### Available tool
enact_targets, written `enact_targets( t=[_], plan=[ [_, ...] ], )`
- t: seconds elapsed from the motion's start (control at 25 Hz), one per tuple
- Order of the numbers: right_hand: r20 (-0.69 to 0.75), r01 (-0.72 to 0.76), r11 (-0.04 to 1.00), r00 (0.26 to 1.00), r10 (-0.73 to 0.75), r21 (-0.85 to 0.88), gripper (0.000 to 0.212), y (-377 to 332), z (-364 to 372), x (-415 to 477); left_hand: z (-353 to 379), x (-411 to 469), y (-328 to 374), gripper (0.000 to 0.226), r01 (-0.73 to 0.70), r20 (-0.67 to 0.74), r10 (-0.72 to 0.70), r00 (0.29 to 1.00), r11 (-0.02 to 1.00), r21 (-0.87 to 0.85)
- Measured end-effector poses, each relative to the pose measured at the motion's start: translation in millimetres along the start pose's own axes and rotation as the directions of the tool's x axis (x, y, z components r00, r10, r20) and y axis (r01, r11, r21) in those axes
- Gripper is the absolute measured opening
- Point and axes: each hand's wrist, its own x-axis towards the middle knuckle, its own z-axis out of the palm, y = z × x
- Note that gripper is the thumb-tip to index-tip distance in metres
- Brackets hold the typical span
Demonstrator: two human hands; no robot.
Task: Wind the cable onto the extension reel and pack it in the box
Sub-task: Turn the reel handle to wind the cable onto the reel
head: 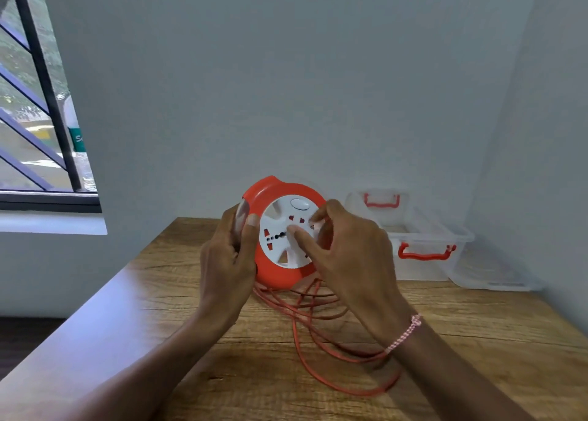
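Left grip (226, 255) clasping the reel (280, 191), right grip (350, 255) pinching its hub (276, 217), cable (366, 355) is lying mostly unwound at 6 o'clock; box (420, 269) awaiting.

Glossy round orange-and-white plastic extension reel (275, 217); smooth thin orange cable (295, 331); matt, grained brown wooden table (222, 389); clear rectangular plastic box (445, 234).

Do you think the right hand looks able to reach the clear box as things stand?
Probably yes: the clear box sits just beyond the right hand, on its own side, with nothing between them, though that hand now grips the reel.
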Motion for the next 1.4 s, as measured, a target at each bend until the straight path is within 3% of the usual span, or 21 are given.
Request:
enact_targets(
  t=[0.04,0.12,0.24,0.32,0.4,0.48,0.56,0.6,0.64,0.72,0.8,0.84,0.96,1.08,1.16,1.24,1.32,1.4],
  plan=[
    [0.000,0.196,0.973,0.980,-0.198,-0.124,0.049,2,-3,0,-2,2,2,0.032,0.002,0.003,-0.002,1.000,1.000,-0.012],
    [0.131,0.422,0.865,0.907,-0.401,-0.272,0.055,5,-7,0,-4,5,5,0.030,-0.005,0.016,0.006,1.000,1.000,-0.008],
    [0.213,0.469,0.797,0.883,-0.418,-0.379,0.061,0,-4,-1,-6,6,1,0.041,-0.023,0.044,0.020,0.999,0.998,0.065],
    [0.196,0.438,0.816,0.899,-0.392,-0.378,0.064,-2,0,-2,-5,4,-1,0.045,-0.022,0.055,0.018,0.998,0.996,0.086],
    [0.083,0.293,0.913,0.956,-0.281,-0.284,0.065,-6,3,-1,-3,1,-1,0.049,-0.034,0.057,0.028,0.998,0.995,0.095],
    [0.050,-0.074,0.996,0.996,0.071,0.059,0.062,-10,6,1,0,0,0,0.050,-0.033,0.061,0.029,0.998,0.996,0.077],
    [0.214,-0.421,0.842,0.906,0.366,0.339,0.056,-9,11,4,1,0,0,0.049,-0.032,0.056,0.029,0.998,0.998,0.062],
    [0.227,-0.446,0.830,0.893,0.388,0.335,0.054,-7,11,5,2,0,0,0.051,-0.030,0.052,0.027,0.998,0.998,0.062],
    [0.178,-0.369,0.893,0.926,0.332,0.256,0.053,-3,9,5,1,0,0,0.052,-0.023,0.051,0.020,0.999,0.998,0.057],
    [0.040,-0.030,0.999,0.999,0.029,0.014,0.050,5,1,3,0,1,1,0.050,0.001,0.047,-0.003,0.999,0.999,0.037],
    [0.080,0.290,0.944,0.956,-0.281,-0.157,0.052,10,-7,4,-3,4,2,0.046,0.014,0.040,-0.015,0.999,1.000,0.023],
    [0.144,0.375,0.903,0.925,-0.351,-0.209,0.054,11,-10,4,-4,5,3,0.045,0.011,0.039,-0.011,0.999,1.000,0.015],
    [0.232,0.494,0.809,0.868,-0.439,-0.318,0.059,6,-12,4,-6,7,7,0.043,-0.005,0.041,0.005,0.999,1.000,0.005],
    [0.236,0.542,0.784,0.839,-0.490,-0.301,0.057,-1,-14,12,-9,11,12,0.036,0.021,0.034,-0.020,0.999,0.999,-0.035],
    [0.211,0.519,0.804,0.854,-0.475,-0.290,0.055,-7,-17,20,-11,12,17,0.029,0.047,0.023,-0.046,0.999,0.998,-0.049],
    [0.103,0.397,0.878,0.918,-0.383,-0.267,0.060,-15,-12,24,-11,12,21,0.032,0.062,0.018,-0.061,0.998,0.996,-0.057],
    [0.077,0.135,0.984,0.989,-0.126,-0.119,0.066,-23,0,24,-10,9,23,0.030,0.073,0.017,-0.072,0.997,0.995,-0.072],
    [0.154,-0.084,0.996,0.985,0.084,-0.004,0.062,-20,5,28,-8,10,22,0.028,0.092,0.012,-0.092,0.996,0.995,-0.045]
  ],
)
